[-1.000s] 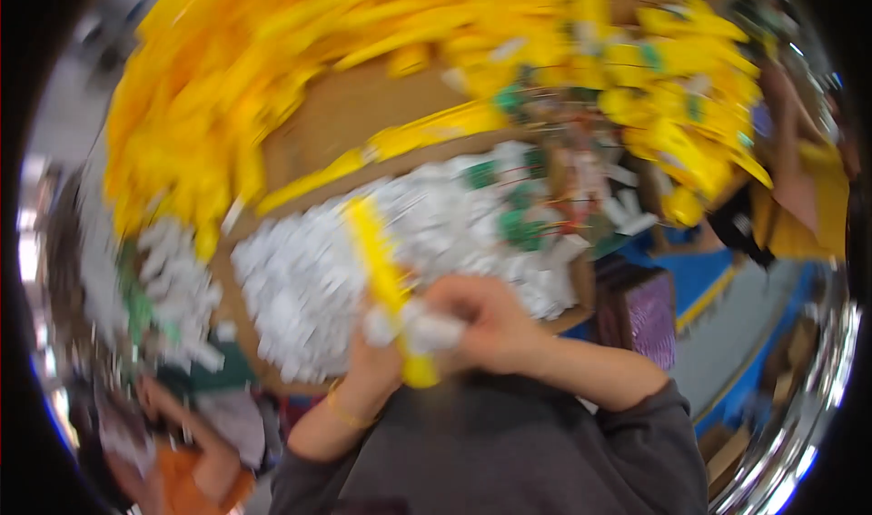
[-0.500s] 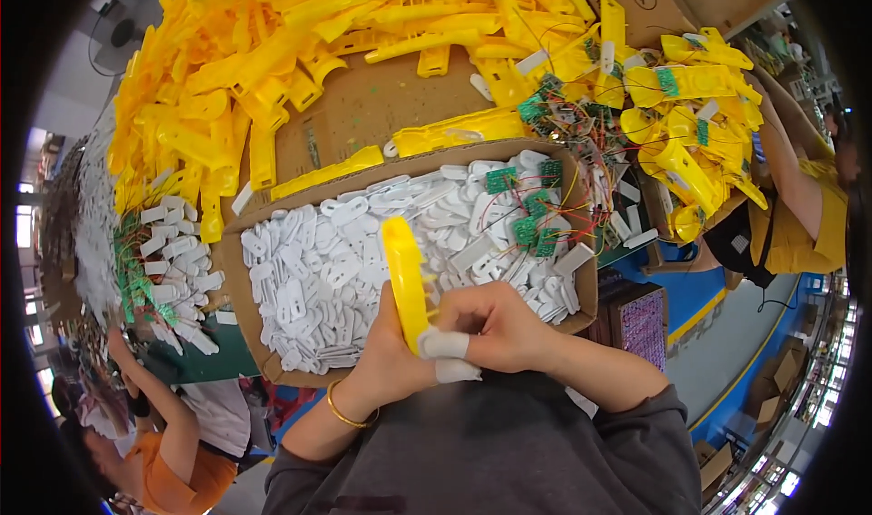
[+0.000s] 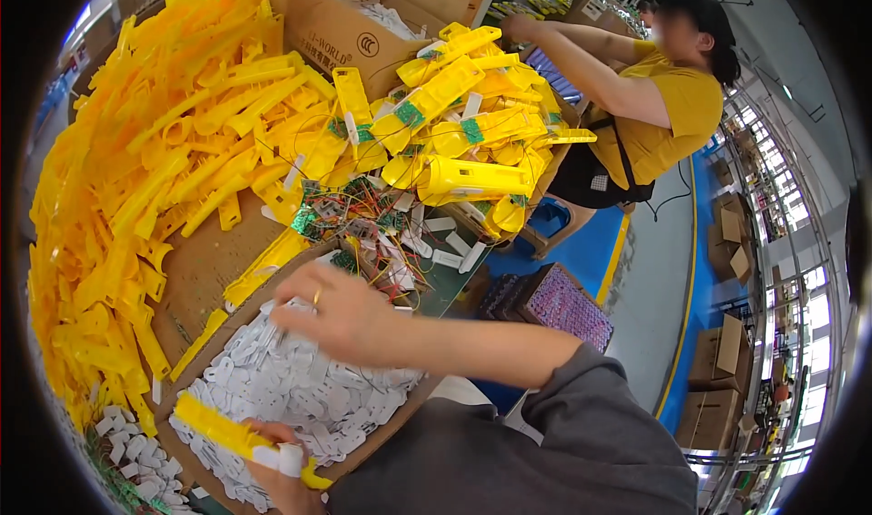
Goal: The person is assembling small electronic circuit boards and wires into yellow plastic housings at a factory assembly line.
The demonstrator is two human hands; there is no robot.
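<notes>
My left hand [image 3: 280,479] is closed around a long yellow plastic shell [image 3: 218,427], its ribbed hollow side turned upward. A white covering wraps one of its digits. The shell is held over the near left part of an open cardboard box [image 3: 389,421], which holds a heap of small white plastic pieces [image 3: 304,397]. My right hand [image 3: 341,315], with a ring on one finger, hovers above the far part of the box, beside a tangle of wired circuit boards [image 3: 359,220]. Motion smears its fingertips, so whether they hold anything is hidden.
Yellow shells [image 3: 100,233] form a big pile at left. More shells with green boards [image 3: 472,129] are heaped at the far right, before a cardboard carton [image 3: 341,34]. White pieces [image 3: 136,456] lie left of the box. A co-worker in a yellow shirt [image 3: 668,106] works beyond.
The view has swung to the right. My right hand has left the yellow shell and moved to the box's far side. My left hand has kept the shell and tilted it over.
</notes>
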